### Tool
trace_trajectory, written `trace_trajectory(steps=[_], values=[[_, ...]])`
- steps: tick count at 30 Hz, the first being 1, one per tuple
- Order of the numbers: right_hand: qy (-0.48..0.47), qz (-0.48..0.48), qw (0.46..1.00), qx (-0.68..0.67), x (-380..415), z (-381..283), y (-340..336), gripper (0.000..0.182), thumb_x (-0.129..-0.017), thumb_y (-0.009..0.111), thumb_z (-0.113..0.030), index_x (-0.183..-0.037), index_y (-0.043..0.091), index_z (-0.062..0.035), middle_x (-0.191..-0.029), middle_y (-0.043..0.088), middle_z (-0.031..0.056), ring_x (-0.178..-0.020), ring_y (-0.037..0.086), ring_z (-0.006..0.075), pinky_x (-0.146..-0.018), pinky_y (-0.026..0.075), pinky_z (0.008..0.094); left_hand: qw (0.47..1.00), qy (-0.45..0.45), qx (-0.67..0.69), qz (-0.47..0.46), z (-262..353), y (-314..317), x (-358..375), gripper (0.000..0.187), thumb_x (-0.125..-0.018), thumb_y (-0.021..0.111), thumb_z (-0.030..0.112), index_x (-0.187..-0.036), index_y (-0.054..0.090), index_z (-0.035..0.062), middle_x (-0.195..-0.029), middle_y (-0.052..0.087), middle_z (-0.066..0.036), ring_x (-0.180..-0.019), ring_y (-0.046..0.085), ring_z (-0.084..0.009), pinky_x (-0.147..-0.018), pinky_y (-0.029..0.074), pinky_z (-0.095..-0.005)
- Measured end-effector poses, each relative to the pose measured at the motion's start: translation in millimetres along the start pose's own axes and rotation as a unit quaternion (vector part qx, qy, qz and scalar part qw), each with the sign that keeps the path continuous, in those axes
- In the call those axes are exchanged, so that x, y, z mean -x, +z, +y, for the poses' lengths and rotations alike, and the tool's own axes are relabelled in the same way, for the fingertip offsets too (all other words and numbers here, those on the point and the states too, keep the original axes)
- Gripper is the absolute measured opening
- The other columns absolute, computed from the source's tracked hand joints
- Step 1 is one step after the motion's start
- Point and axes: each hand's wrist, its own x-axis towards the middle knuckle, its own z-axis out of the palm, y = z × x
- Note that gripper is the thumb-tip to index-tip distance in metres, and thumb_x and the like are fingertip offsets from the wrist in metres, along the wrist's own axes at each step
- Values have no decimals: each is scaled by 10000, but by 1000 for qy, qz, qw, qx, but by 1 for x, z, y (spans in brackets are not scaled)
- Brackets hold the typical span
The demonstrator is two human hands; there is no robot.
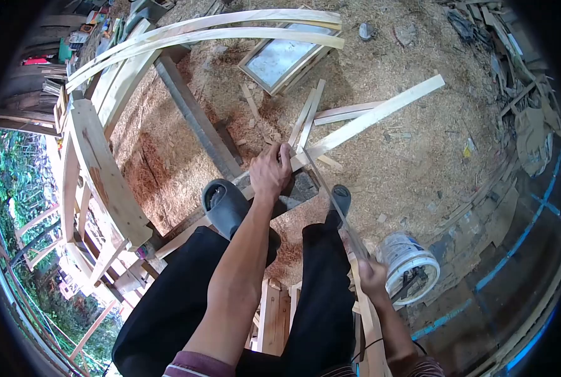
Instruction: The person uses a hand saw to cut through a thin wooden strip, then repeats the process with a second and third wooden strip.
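My left hand (269, 169) is closed over the near end of a long pale wooden strip (381, 114), pressing it against a dark block (302, 186) near my feet. My right hand (373, 276) is wrapped round the wooden end of a saw (337, 202). The saw's long thin blade runs forward and left to the strip, just right of my left hand. A wooden bar (371, 327) with a dark cord on it runs back beneath my right wrist and seems part of the saw. My left foot wears a dark clog (224, 204).
Beside my right hand stands a white bucket (415, 279) with dark items inside. Curved wooden pieces (205, 31) and a thick beam (104, 166) lie at the left. A framed panel (286, 58) rests on the sawdust-covered floor (412, 169). Scrap wood lines the right edge.
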Motion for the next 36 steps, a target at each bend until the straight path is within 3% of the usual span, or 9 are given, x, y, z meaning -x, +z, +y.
trace_trajectory(steps=[8,13,15,17,19,21,24,30,36], values=[[32,-28,999,4,-120,-29,66,416,-883,580,-309,-657,609,38,-532,507,217,-474,545,351,-474,404,376,999,21,-22,16,-3,6,4,430,-958,333,398,-876,600,71,-822,634,-236,-794,610,-404,-734,461,-482],[36,-59,997,32,-130,-39,68,463,-898,550,-356,-662,613,37,-539,503,228,-517,566,384,-495,412,414,962,-250,-103,44,29,20,-14,611,-961,249,449,-867,702,50,-887,668,-223,-872,637,-350,-830,417,-466],[-7,-39,999,25,-131,-35,67,559,-908,537,-407,-586,534,50,-448,340,141,-414,398,171,-444,326,375,955,-274,-69,87,34,26,-20,636,-941,271,474,-811,711,34,-852,670,-223,-839,644,-354,-852,401,-446],[10,-31,999,-1,-114,-31,65,553,-910,538,-407,-598,529,49,-454,347,143,-405,390,189,-444,325,377,959,-258,-103,63,23,28,-16,648,-916,298,497,-840,709,1,-818,668,-229,-808,650,-350,-865,387,-434],[72,-46,996,-7,-86,-28,45,400,-894,566,-309,-681,630,24,-566,518,238,-530,562,396,-501,415,411,961,-250,-90,76,21,29,-21,639,-893,338,479,-798,704,-36,-790,665,-232,-786,653,-341,-847,400,-426],[54,-3,999,-4,-27,-9,20,498,-913,547,-341,-603,501,46,-477,349,132,-416,391,160,-431,311,373,959,-246,-105,92,15,37,-20,598,-882,364,437,-743,700,-37,-755,664,-224,-742,654,-340,-836,410,-423],[23,-26,999,5,5,-12,-8,485,-913,547,-321,-600,501,48,-477,362,122,-419,398,160,-432,315,376,952,-284,-99,63,29,26,-21,492,-842,373,390,-858,723,45,-856,652,-257,-852,640,-402,-844,449,-443],[157,-71,983,62,-122,-77,41,527,-919,506,-383,-662,601,67,-598,550,256,-558,571,430,-515,426,448,954,-273,-101,72,25,29,-22,484,-829,384,393,-856,725,50,-819,654,-242,-823,650,-382,-830,460,-422],[151,-60,984,67,-112,-103,33,510,-919,495,-395,-704,626,49,-632,539,284,-651,601,436,-583,452,463,955,-281,-66,71,28,32,-18,463,-818,396,384,-808,726,59,-791,661,-226,-786,650,-350,-850,432,-404]])
